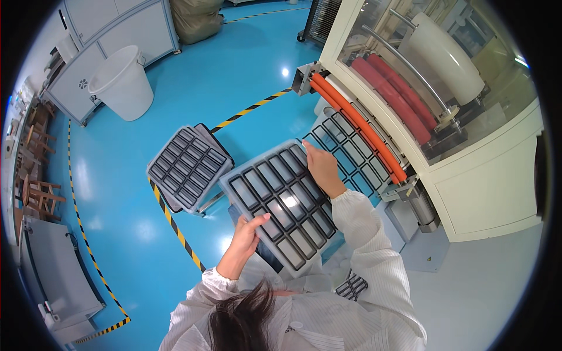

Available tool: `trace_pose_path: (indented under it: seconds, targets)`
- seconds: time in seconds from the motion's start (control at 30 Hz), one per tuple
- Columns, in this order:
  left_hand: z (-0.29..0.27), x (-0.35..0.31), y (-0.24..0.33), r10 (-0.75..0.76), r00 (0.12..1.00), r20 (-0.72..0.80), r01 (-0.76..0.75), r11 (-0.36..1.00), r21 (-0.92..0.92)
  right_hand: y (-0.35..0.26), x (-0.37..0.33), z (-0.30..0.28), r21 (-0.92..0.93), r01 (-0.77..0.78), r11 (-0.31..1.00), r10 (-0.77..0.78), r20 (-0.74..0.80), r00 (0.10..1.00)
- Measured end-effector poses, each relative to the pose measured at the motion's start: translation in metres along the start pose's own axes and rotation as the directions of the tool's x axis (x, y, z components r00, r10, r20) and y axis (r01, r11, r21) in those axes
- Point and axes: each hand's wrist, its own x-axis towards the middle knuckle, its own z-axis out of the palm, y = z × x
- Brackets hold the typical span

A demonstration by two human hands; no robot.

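A translucent plastic sheet (295, 225) with rows of black rounded rectangular outlines is held up at a tilt in front of me. My left hand (247, 241) grips its left edge, thumb on top and fingers underneath. Up at the far right corner, my right hand (323, 169) has hold of the sheet's edge. To the left, a stack of similar sheets (188, 167) rests on a small stand. More of the same patterned film (345, 149) hangs behind my right hand, coming from under an orange roller (358, 126).
A cream machine (489, 187) with red rollers (398, 93) and a large white roll (448, 55) behind a window occupies the right. A white bin (126, 85) stands far left, near grey cabinets. Yellow-black tape (175, 225) marks the blue floor. Wooden stools (42, 190) line the left.
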Motion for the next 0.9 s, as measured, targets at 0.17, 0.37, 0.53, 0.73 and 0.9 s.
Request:
trace_pose_path:
  seconds: [0.17, 0.37, 0.53, 0.73, 0.9]
  targets:
    - [-0.008, 0.001, -0.002, -0.009, 1.0, -0.018, 0.01, 0.999, 0.045, -0.001, 0.001, 0.019, -0.178, 0.068, 0.982, -0.057, 0.064, 0.996]
    - [-0.013, -0.005, 0.001, -0.009, 0.997, -0.08, 0.013, 0.999, 0.043, -0.006, -0.005, 0.021, -0.198, 0.126, 0.972, -0.104, 0.117, 0.988]
    - [-0.012, -0.013, 0.006, -0.001, 0.99, -0.139, 0.0, 1.0, -0.008, -0.009, -0.036, 0.003, -0.251, 0.146, 0.957, -0.085, 0.239, 0.967]
    - [-0.033, -0.019, 0.004, -0.03, 0.993, -0.114, 0.031, 0.999, 0.011, -0.014, -0.119, -0.056, -0.292, 0.163, 0.942, -0.053, 0.348, 0.936]
    - [-0.045, -0.02, 0.007, -0.056, 0.994, -0.09, 0.055, 0.998, -0.013, -0.016, -0.193, -0.106, -0.4, 0.118, 0.909, 0.091, 0.467, 0.88]
